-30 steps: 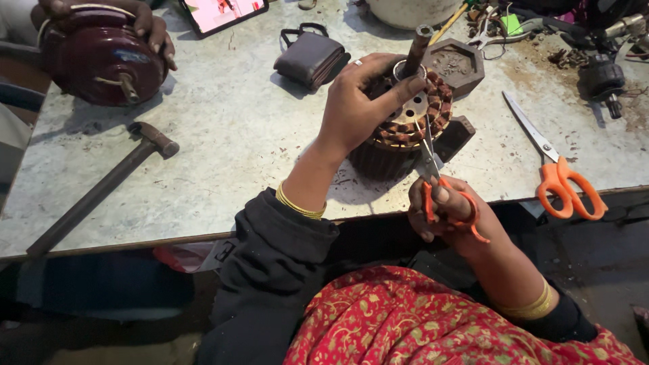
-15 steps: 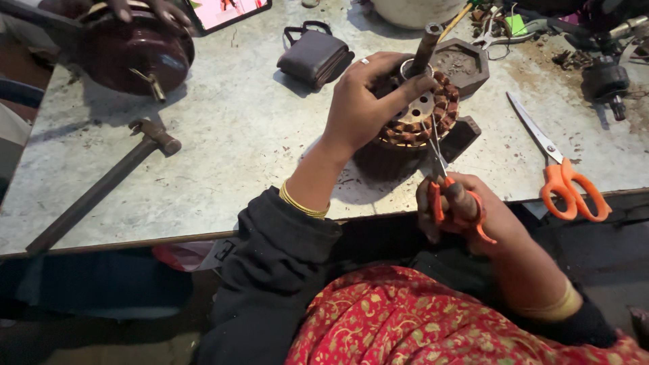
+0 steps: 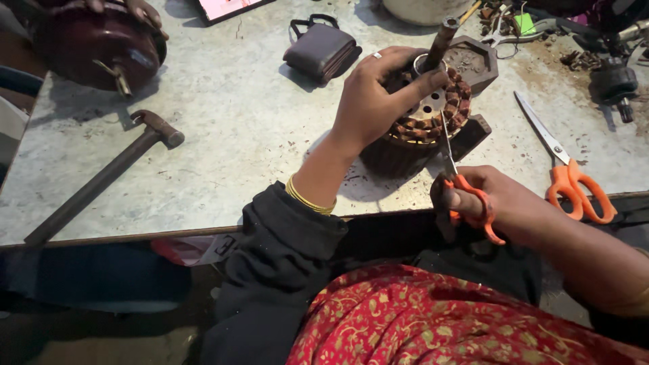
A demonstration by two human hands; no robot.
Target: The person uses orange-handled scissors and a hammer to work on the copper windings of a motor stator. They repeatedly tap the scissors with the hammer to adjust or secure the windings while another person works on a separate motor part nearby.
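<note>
Desk (image 3: 223,135): grey, scuffed, fills the upper frame. Maroon motor housing (image 3: 94,44), upper left, under another person's hand (image 3: 138,10). Hammer (image 3: 101,177), left, lying flat. Wound stator (image 3: 422,118), upper centre, resting on a dark block; left hand (image 3: 375,98) curled over its top, grip pressed on the core. Spare orange scissors (image 3: 564,169), right, lying free. Small orange scissors (image 3: 463,182), lower centre, pinched in right hand (image 3: 493,203), blades touching the windings.
</note>
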